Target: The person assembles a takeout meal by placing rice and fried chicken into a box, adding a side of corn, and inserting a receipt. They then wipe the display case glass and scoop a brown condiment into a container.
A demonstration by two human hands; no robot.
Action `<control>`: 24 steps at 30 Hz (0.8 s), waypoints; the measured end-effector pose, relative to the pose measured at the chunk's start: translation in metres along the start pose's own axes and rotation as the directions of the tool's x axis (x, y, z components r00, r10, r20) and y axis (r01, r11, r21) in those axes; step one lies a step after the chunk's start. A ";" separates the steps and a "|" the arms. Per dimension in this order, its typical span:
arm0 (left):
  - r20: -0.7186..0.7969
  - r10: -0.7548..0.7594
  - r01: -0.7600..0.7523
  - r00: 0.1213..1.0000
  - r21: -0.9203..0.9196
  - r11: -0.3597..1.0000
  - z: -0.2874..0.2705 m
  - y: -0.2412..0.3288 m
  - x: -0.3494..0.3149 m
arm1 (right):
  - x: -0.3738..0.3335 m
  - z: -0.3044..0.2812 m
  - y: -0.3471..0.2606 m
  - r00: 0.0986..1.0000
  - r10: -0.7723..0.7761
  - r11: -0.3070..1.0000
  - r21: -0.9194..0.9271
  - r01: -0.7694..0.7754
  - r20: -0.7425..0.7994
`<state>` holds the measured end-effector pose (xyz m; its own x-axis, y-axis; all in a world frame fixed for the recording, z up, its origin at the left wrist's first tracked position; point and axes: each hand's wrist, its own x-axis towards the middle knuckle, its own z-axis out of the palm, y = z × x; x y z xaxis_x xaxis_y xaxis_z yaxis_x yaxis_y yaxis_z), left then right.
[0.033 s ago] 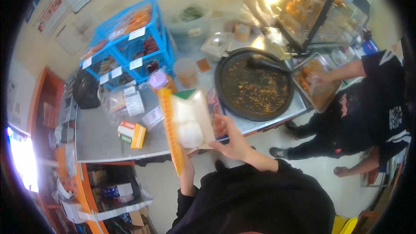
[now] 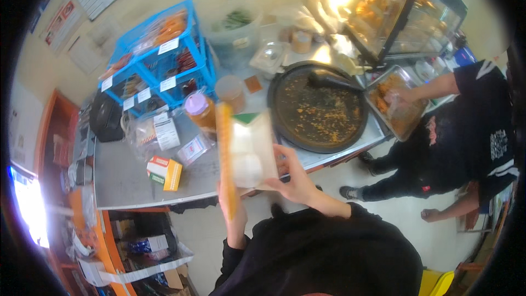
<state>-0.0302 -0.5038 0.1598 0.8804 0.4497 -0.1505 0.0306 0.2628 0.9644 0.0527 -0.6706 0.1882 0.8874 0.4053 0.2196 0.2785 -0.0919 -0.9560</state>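
Observation:
Above the table's front edge I hold a cardboard food box (image 2: 260, 148) in both hands. Its inside is pale and hollow, with a yellow-orange side on the left and a green patch at the top. My left hand (image 2: 234, 218) grips the lower left, its fingers partly hidden behind the yellow side. At the lower right edge, my right hand (image 2: 298, 180) closes thumb and fingers on the box. A smaller yellow, white and green box (image 2: 165, 173) rests on the table to the left. Behind my box stands a jar with a purple lid (image 2: 200, 111).
A large round dark pan (image 2: 319, 107) with brown crumbs sits right of the box. Blue baskets (image 2: 159, 57) of packets stand back left. On the right, a co-worker's hand (image 2: 401, 96) reaches into a food tray (image 2: 402, 120) below a lit display case (image 2: 392, 13).
The box has shifted slightly right and turned, so its yellow side looks narrower and more upright. My left hand has moved with it; both hands keep their grip.

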 end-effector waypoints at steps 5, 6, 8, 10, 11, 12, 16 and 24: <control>0.392 0.259 -0.440 0.883 0.495 0.750 0.072 0.031 0.021 | -0.012 -0.049 0.032 0.942 0.155 0.938 0.342 -0.046 -0.299; 0.461 0.315 -0.524 0.829 0.447 0.725 0.087 0.028 0.026 | -0.010 -0.063 0.046 0.908 0.116 0.975 0.218 -0.028 -0.402; 0.511 0.251 -0.515 0.822 0.480 0.710 0.118 0.017 0.039 | -0.004 -0.090 0.078 0.851 0.111 0.986 0.167 -0.028 -0.514; 0.513 0.101 -0.343 0.852 0.403 0.849 0.147 -0.001 0.052 | -0.005 -0.115 0.112 0.788 0.267 0.947 0.304 -0.107 -0.554; 0.506 0.027 -0.261 0.862 0.398 0.880 0.161 -0.012 0.062 | -0.003 -0.126 0.129 0.759 0.296 0.937 0.329 -0.115 -0.580; 0.498 -0.050 -0.175 0.866 0.396 0.901 0.174 -0.022 0.072 | 0.000 -0.133 0.146 0.727 0.327 0.927 0.356 -0.122 -0.603; 0.469 -0.222 0.029 0.855 0.385 0.922 0.217 -0.062 0.102 | 0.003 -0.167 0.190 0.588 0.370 0.926 0.335 -0.174 -0.719; 0.531 -0.195 0.218 0.824 0.020 0.976 0.275 -0.105 0.102 | 0.009 -0.216 0.193 0.428 0.049 0.974 -0.052 -0.221 -0.902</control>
<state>0.1866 -0.7208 0.1027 0.9712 -0.1343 -0.1968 0.2315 0.3373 0.9125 0.1940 -0.8811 0.0481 0.7251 -0.6516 0.2226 0.0946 -0.2259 -0.9695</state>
